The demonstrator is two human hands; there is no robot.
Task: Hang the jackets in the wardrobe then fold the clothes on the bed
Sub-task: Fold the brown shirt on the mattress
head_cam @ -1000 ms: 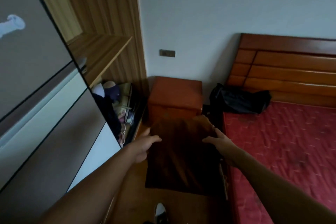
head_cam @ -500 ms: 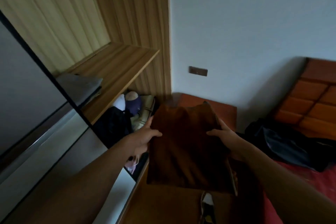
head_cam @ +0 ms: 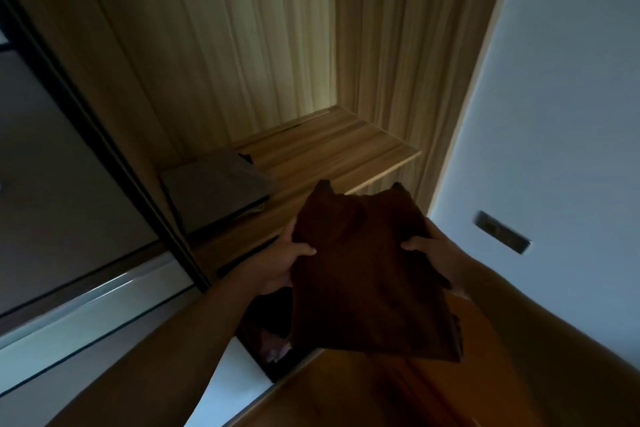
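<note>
Wardrobe (head_cam: 242, 45) open ahead of both grips, its shelf (head_cam: 346, 146) just beyond them. A grey folded pile (head_cam: 214, 187) sits up-left of my left grip (head_cam: 280, 263). The folded brown garment (head_cam: 363, 270) hangs between left and right grip (head_cam: 436, 260), each pinching a side edge, thumbs on top. I'd keep it level, slide it beside the pile, and release both together.

One view only, wide-angle, worn on the person's head. It faces forward and down into the open wardrobe (head_cam: 242, 62), close, shelf (head_cam: 332, 149) mid-frame. Left hand (head_cam: 277, 267) and right hand (head_cam: 440, 260), holding the brown garment (head_cam: 363, 281), sit nearest the lens. Wall (head_cam: 571, 114) at right.
</note>
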